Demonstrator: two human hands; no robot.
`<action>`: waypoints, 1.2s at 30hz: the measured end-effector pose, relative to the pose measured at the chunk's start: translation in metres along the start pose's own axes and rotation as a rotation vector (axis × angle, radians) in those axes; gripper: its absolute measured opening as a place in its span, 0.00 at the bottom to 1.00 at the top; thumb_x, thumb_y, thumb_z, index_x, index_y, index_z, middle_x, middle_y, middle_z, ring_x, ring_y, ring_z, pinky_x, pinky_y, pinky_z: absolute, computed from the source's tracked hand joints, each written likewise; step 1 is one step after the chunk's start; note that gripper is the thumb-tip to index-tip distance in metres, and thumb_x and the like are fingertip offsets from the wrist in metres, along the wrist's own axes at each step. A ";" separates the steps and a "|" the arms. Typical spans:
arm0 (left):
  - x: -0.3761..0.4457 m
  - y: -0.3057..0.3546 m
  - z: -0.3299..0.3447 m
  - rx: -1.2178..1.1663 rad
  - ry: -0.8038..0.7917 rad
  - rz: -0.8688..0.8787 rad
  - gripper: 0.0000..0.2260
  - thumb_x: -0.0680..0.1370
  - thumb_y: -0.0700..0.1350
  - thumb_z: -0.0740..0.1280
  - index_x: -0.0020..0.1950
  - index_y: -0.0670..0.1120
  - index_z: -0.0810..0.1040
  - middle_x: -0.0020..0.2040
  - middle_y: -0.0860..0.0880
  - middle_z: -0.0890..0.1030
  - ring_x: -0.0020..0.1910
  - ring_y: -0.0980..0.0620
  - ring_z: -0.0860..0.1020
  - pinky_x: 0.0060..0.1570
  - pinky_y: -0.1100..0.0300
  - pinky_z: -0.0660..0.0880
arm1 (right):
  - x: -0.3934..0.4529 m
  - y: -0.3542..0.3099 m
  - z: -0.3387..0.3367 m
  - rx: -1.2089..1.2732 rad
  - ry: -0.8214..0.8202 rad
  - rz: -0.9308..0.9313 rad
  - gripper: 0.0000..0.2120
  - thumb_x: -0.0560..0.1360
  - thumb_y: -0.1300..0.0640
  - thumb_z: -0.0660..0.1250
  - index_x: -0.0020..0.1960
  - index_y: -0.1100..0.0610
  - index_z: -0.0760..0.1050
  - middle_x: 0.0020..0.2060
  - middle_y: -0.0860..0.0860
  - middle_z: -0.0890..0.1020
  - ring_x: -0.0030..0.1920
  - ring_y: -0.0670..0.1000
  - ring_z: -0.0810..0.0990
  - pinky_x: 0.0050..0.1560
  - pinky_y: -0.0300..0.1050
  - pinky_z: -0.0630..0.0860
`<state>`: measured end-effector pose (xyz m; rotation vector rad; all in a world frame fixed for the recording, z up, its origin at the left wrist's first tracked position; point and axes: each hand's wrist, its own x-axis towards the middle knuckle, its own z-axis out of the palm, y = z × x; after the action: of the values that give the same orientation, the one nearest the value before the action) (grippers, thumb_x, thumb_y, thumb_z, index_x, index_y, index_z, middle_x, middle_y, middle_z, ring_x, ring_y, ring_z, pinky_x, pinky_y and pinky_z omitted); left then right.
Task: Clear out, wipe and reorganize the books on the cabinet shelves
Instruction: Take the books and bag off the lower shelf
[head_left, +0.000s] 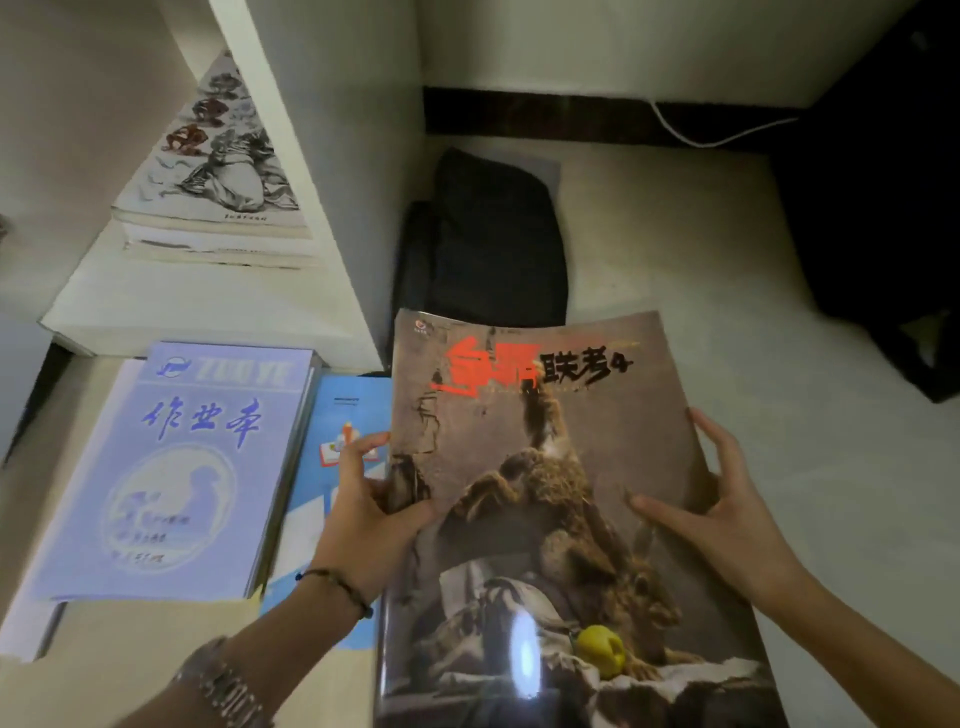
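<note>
Gripping the big brown book (545, 519) at its side edges, the left hand (363, 525) and right hand (727, 514) hold it over open floor (701, 291), long axis pointing away, beside a purple notebook (182, 467).

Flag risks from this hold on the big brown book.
1. The brown book is large and glossy; the left hand only pinches its left edge while the right hand grips the other edge with spread fingers, so it could sag or slip.
2. It overlaps the blue booklet; setting it down here may shove or crease that.
3. The dark bag lies just beyond, so a forward slide could snag on it.
</note>
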<state>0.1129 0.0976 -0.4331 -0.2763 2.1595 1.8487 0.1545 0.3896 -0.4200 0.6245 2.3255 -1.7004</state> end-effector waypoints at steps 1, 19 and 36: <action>0.006 0.001 0.012 0.008 -0.027 0.007 0.27 0.70 0.29 0.70 0.61 0.47 0.63 0.25 0.54 0.80 0.26 0.60 0.78 0.28 0.70 0.72 | 0.002 0.004 -0.010 -0.007 0.031 0.011 0.45 0.59 0.50 0.76 0.67 0.32 0.55 0.52 0.36 0.72 0.53 0.51 0.80 0.44 0.53 0.83; 0.091 -0.005 0.195 0.181 -0.377 -0.041 0.35 0.66 0.30 0.74 0.69 0.44 0.65 0.59 0.49 0.75 0.56 0.49 0.76 0.59 0.54 0.73 | 0.008 0.103 -0.124 -0.064 0.390 0.219 0.45 0.66 0.52 0.76 0.72 0.37 0.51 0.69 0.52 0.68 0.59 0.57 0.76 0.51 0.56 0.80; 0.093 -0.005 0.191 0.548 -0.317 0.006 0.32 0.70 0.39 0.74 0.72 0.47 0.66 0.61 0.46 0.77 0.55 0.49 0.76 0.50 0.67 0.69 | 0.014 0.119 -0.111 -0.275 0.359 0.292 0.40 0.73 0.49 0.70 0.76 0.49 0.49 0.69 0.54 0.68 0.65 0.57 0.72 0.60 0.51 0.72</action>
<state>0.0445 0.2889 -0.4950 0.1324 2.3160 1.1349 0.2045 0.5274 -0.4925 1.2222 2.4792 -1.1927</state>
